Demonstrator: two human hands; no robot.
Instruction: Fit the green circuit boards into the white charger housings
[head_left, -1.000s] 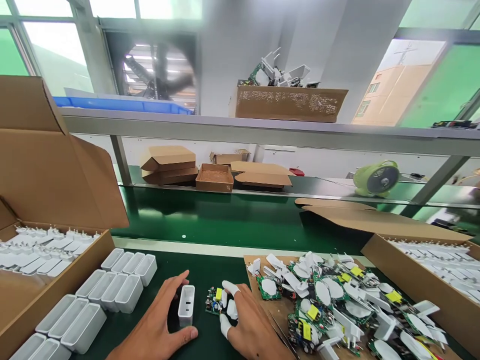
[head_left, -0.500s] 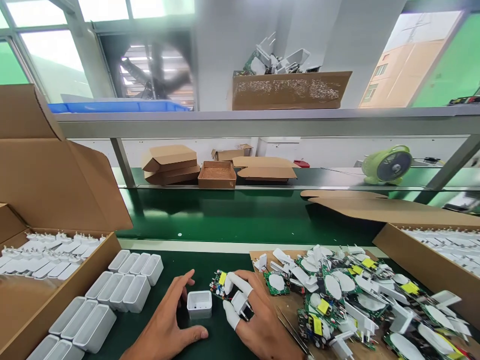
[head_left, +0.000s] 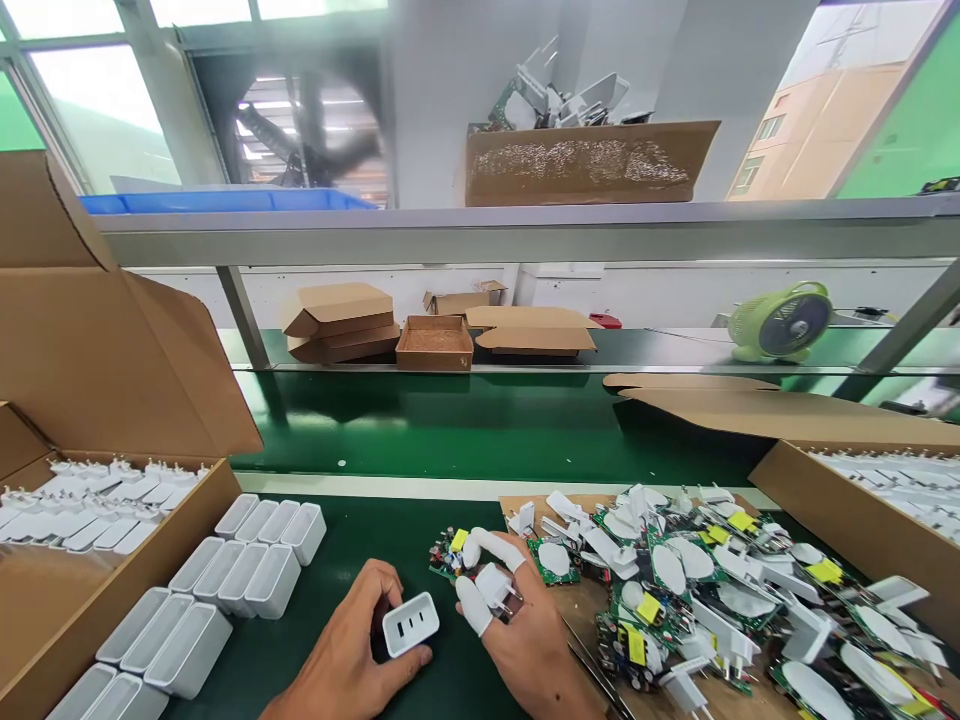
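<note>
White case: left hand is pinching it, leaving slots exposed; right hand is pinching circuit board, leaving one end free.

No text (labels included) can be read.

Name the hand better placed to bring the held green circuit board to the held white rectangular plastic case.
Likely the right hand: it grips the board, while the left hand holds the case.
</note>
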